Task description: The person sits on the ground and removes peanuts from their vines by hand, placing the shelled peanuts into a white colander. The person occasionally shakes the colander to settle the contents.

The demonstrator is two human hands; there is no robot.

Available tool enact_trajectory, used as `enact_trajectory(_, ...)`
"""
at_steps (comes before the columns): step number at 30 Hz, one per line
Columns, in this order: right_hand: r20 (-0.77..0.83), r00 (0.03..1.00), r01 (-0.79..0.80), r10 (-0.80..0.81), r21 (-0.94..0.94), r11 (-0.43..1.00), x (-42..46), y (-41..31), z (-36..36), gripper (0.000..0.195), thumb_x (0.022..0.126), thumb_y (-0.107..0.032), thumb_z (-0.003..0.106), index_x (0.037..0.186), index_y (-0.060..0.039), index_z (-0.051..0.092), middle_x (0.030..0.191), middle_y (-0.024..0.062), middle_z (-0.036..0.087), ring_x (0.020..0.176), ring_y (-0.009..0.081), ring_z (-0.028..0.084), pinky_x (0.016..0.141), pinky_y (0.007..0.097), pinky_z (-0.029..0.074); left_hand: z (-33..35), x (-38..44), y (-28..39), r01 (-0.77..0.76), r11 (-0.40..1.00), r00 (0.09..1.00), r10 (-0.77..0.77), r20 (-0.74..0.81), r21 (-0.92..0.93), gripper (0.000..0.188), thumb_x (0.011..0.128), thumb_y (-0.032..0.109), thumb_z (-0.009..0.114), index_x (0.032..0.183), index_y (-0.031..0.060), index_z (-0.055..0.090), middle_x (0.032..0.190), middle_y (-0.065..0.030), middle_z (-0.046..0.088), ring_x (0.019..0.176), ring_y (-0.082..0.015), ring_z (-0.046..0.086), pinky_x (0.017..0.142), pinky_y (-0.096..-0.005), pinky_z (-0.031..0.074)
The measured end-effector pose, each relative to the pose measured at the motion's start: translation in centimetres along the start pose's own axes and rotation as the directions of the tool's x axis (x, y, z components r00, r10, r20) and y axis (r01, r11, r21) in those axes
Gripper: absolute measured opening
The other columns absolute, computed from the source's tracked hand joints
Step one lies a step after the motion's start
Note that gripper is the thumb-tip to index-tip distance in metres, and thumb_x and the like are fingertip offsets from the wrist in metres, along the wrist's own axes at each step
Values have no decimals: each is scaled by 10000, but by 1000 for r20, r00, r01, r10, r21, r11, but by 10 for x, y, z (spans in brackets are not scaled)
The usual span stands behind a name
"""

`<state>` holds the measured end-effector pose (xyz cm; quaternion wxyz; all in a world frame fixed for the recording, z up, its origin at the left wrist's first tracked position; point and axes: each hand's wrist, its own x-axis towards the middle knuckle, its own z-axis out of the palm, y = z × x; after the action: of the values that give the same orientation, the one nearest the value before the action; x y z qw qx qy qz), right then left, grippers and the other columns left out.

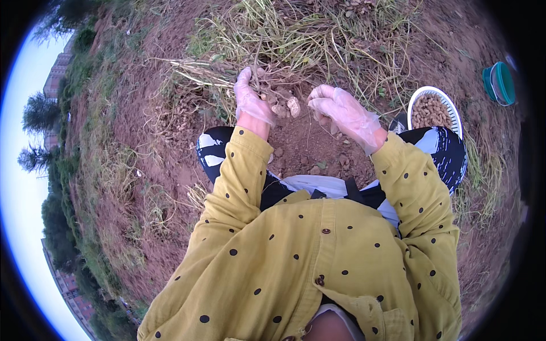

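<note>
My left hand (254, 100), in a thin clear plastic glove, grips an uprooted peanut plant (200, 74) by its root end. Its pale stalks point left, and soil-covered peanut pods (293, 106) hang from the roots on the right side of the hand. Just right of these pods is my right hand (343, 113), gloved the same way, with its fingers curled inward. A gap separates its fingertips from the nearest pod. Whether a pod sits inside the curled fingers is hidden. Bare reddish soil (298, 140) lies beneath both hands, between my knees.
A white plastic basket (456, 111) with many peanuts (431, 111) stands by my right knee and shoe (399, 122). Farther right is a green bucket (506, 83). Pulled peanut vines (307, 38) are heaped ahead. More plants with pods (177, 117) lie to the left.
</note>
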<state>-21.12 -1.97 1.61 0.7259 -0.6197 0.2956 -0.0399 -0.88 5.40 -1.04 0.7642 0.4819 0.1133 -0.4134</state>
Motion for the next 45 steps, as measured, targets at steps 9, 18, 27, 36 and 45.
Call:
enact_trajectory(9, -51, 933, 277, -357, -533, 800, 14, 20, 5, 445, 886, -426, 569, 871, 12, 640, 740, 216, 614, 723, 343, 607, 694, 459, 464, 26, -10, -26, -119, 993, 982, 120, -146, 15, 246, 888, 249, 608, 1048, 64, 585, 969, -93, 642, 829, -277, 633, 780, -459, 552)
enact_trajectory(18, -190, 924, 292, -333, -212, 933, 11, 30, 14, 274, 845, -208, 652, 1010, 4, 601, 781, 141, 624, 709, 211, 622, 691, 379, 509, -4, 27, -15, -137, 977, 989, 125, -83, -161, 332, 933, 322, 601, 1164, 85, 574, 1073, -96, 649, 909, -283, 640, 793, -465, 555)
enact_trajectory(27, -322, 907, 278, -272, -29, 960, 34, 28, 7, 283, 855, -279, 723, 828, -20, 612, 754, 62, 628, 661, 135, 556, 633, 286, 470, 15, 9, -37, -189, 980, 978, 182, -97, -58, 400, 949, 330, 599, 1238, 62, 538, 1178, -113, 621, 1010, -311, 613, 884, -493, 510)
enact_trajectory(36, -34, 998, 68, -61, 296, 953, 13, 1, -4, 156, 921, -208, 660, 833, -96, 597, 728, -27, 588, 615, 49, 468, 581, 216, 377, -17, 29, -22, -17, 997, 942, -9, -336, -75, 536, 902, 427, 660, 1271, 70, 507, 1252, -77, 574, 1049, -243, 573, 886, -400, 507)
enact_trajectory(45, 36, 999, 22, -21, -25, 999, 17, 34, 20, 333, 863, -387, 707, 950, -74, 633, 840, -42, 595, 698, 76, 514, 578, 280, 401, -46, 54, -16, 135, 962, 984, -159, -82, -236, 521, 1001, 492, 392, 1298, 87, 527, 1297, -119, 564, 1184, -312, 513, 1037, -457, 385)
